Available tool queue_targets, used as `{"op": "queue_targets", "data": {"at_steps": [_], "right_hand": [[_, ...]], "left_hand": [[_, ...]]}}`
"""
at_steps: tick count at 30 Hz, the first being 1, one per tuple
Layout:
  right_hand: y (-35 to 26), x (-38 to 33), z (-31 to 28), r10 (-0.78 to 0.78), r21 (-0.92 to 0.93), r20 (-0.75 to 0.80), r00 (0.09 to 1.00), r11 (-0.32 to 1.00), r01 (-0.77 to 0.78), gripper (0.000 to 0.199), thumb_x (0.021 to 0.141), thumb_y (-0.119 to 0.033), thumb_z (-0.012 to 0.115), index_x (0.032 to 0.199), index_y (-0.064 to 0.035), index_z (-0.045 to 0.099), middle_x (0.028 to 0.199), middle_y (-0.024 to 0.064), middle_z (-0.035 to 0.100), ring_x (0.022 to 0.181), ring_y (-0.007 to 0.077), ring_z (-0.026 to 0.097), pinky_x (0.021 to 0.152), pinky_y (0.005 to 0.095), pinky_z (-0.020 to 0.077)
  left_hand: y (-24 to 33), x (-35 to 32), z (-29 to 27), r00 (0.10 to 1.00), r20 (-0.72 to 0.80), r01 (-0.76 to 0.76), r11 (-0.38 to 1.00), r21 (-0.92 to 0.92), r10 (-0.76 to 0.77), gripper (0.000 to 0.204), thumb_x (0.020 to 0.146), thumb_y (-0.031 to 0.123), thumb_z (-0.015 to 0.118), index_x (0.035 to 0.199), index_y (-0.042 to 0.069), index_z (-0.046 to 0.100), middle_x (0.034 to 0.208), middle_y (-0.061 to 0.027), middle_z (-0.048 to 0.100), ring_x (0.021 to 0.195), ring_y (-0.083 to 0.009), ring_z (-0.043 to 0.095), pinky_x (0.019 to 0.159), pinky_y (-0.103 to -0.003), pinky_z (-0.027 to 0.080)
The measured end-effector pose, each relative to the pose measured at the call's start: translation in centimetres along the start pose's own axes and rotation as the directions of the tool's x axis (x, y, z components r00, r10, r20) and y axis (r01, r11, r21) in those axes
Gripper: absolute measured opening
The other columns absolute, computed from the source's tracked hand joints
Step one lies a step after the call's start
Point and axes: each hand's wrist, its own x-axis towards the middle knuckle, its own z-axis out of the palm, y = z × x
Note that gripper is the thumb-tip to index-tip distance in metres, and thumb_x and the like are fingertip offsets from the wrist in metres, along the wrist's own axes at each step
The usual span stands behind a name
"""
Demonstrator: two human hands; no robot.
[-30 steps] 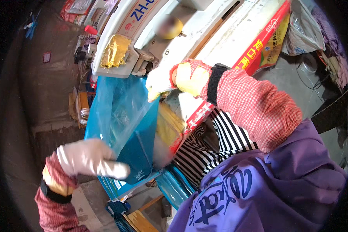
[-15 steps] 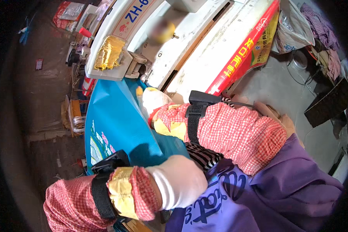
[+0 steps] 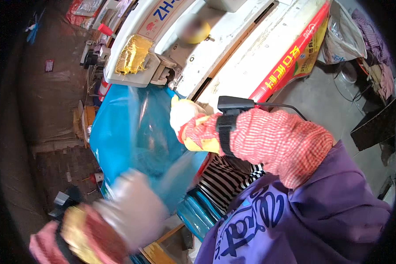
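Note:
A blue plastic bag [image 3: 112, 127] with a shiny, translucent film over part of it hangs below the head of a white sewing machine [image 3: 134, 75]. My right hand [image 3: 185, 115], in a white glove with yellow fingertips, is closed on the bag's upper edge beside the needle area; part of its fingers is hidden. My left hand [image 3: 136, 211], also in a white glove, is smeared by motion in front of the bag's lower part. Its fingers cannot be made out, nor whether it touches the bag. Both forearms wear red checked sleeves with black straps.
A white worktable [image 3: 233, 75] with a red and yellow printed sheet [image 3: 290, 61] along its edge runs to the upper right. Folded blue bags [image 3: 198, 215] lie near my lap. At the far right are a white plastic sack [image 3: 343, 37] and a dark box [image 3: 376, 123].
My left hand has swung left from near my lap. The bag has spread out, showing the translucent film. My right hand stays by the machine; the whole view has shifted slightly.

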Motion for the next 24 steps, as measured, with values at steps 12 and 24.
{"op": "queue_targets", "data": {"at_steps": [12, 24], "right_hand": [[1.2, 5.3, 2.0, 0.869, -0.511, -0.281, 0.408, 0.224, -0.83, 0.031, 0.065, -0.028, 0.072, 0.082, -0.0032, 0.067, 0.079, 0.0122, 0.063, 0.071, 0.0284, 0.06, 0.064, 0.0428, 0.049], [0.2, 11.3, 13.8, -0.167, -0.319, -0.81, 0.562, -0.678, -0.662, 0.023, 0.057, -0.024, 0.071, 0.043, -0.0134, 0.056, 0.039, 0.0034, 0.047, 0.032, 0.0227, 0.042, 0.036, 0.0391, 0.0341]], "left_hand": [[-10.9, 2.9, -7.9, 0.883, -0.468, 0.075, 0.995, 0.06, -0.038, 0.043, 0.059, 0.05, 0.07, 0.058, 0.007, 0.066, 0.056, -0.0096, 0.057, 0.077, -0.0279, 0.058, 0.072, -0.038, 0.045], [2.8, 3.5, -6.5, 0.736, -0.593, -0.484, 0.866, -0.123, 0.327, 0.011, 0.06, 0.018, 0.059, 0.054, 0.008, 0.059, 0.052, -0.0078, 0.051, 0.059, -0.0262, 0.053, 0.058, -0.036, 0.045]]}}
